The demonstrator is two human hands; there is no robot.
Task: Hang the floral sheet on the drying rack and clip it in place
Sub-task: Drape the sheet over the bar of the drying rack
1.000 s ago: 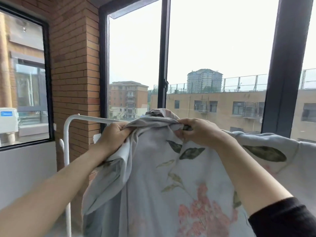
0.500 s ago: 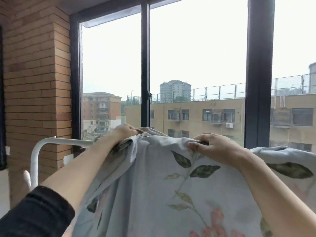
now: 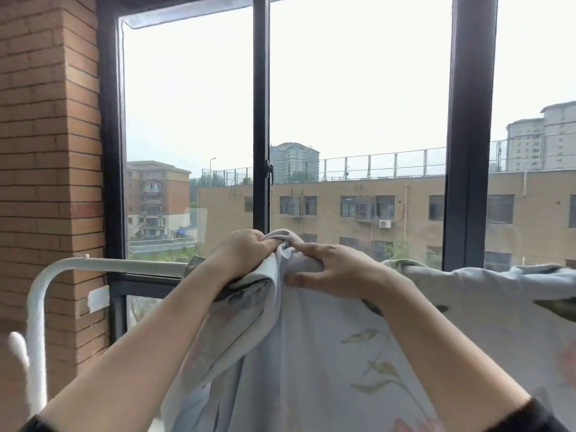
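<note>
A pale grey floral sheet with green leaves and pink flowers hangs over the top bar of a white metal drying rack. My left hand grips a bunched fold of the sheet at the bar. Just to its right, my right hand holds the cloth against the bar, thumb under and fingers over it. The sheet runs on along the bar to the right edge of the view. I see no clip.
The rack's left end curves down into a white post beside a brick pillar. Directly behind the rack stands a large dark-framed window, with buildings outside. A white tape patch sticks to the window frame.
My hands have drawn together at the bar, bunching the sheet's top between them. The view has shifted, so the rack's bare left bar shows lower and wider.
</note>
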